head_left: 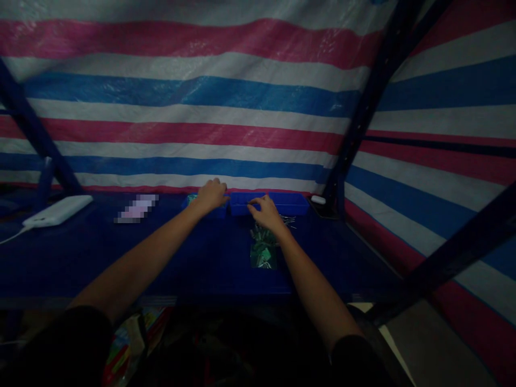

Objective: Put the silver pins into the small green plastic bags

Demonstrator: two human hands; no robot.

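My left hand [213, 194] is over the left blue bin [220, 210], its thumb and fingertips slightly apart and nothing visible between them. Green pieces [191, 199] show in that bin beside my wrist. At the front of the middle blue bin [239, 208], my right hand [266, 212] has thumb and forefinger brought together; whatever they pinch is too small and dark to make out. Below my right wrist lies a heap of small green pieces with thin metal parts [262, 234]. A clear packet with green and silvery contents [264, 257] lies nearer me. Thin metal pins [288, 220] lie right of my wrist.
A right-hand blue bin [296, 204] stands against the striped sheet [201, 113]. On the blue tabletop [217, 263] are a white power bank with a cable [58, 210], a blurred-out flat object [137, 208] and a small white case [318, 199]. Dark metal posts [355, 123] frame the sides.
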